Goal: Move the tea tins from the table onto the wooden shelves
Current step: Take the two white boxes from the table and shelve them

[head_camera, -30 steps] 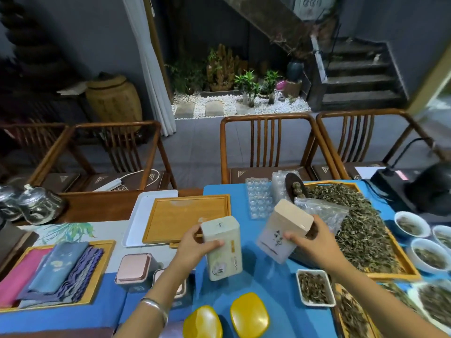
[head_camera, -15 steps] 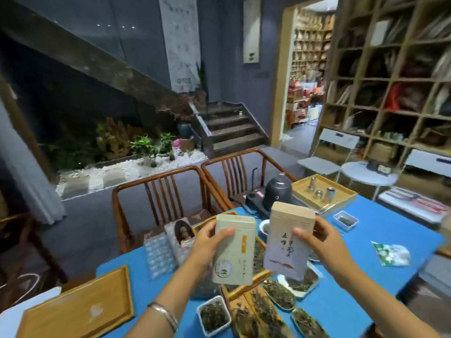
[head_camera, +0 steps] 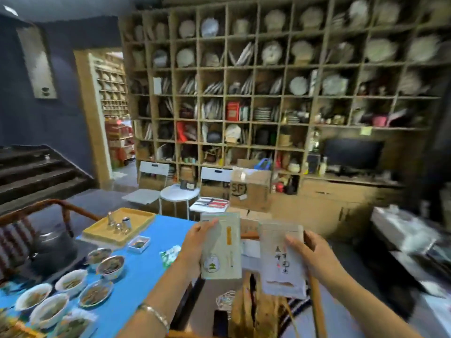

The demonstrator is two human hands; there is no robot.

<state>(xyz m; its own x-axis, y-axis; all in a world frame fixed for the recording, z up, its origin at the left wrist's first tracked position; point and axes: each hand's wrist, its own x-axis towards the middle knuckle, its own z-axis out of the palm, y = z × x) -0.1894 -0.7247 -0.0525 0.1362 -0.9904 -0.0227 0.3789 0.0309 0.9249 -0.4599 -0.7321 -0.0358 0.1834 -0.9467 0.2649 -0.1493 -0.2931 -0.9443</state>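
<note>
Nearest the camera, a silver bracelet (head_camera: 156,315) circles the left wrist. The left hand (head_camera: 192,250) grips the left edge of a pale green tin (head_camera: 220,247), thumb on its front near the top, fingers behind; the tin stands upright in the air, with an orange stripe and a round green emblem on its face. Just beside it, not quite touching, the right hand (head_camera: 314,254) holds a cream tin (head_camera: 283,259) by its right edge, thumb across the front next to dark characters; this tin tilts slightly, its base lower than the green one's. Both tins are off the surface, held over a wooden chair (head_camera: 314,311) whose back shows below them.

To the left, the blue surface (head_camera: 146,267) carries white bowls (head_camera: 70,285) of loose tea, a small white dish (head_camera: 139,243), a green packet (head_camera: 169,256), a dark kettle (head_camera: 52,242) and, farther back, a yellow tray (head_camera: 136,222) with small metal pieces.

Beyond stand a round white stool (head_camera: 179,192), white folding chairs (head_camera: 152,172) and a cardboard box (head_camera: 251,189). At the far wall the wooden shelves (head_camera: 266,98) rise in a grid of cubbies filled with round tea cakes, boxes and jars, a dark monitor (head_camera: 353,152) at their lower right. A doorway (head_camera: 114,113) and dark stairs (head_camera: 41,174) lie to the left. The picture is blurred towards its edges.
</note>
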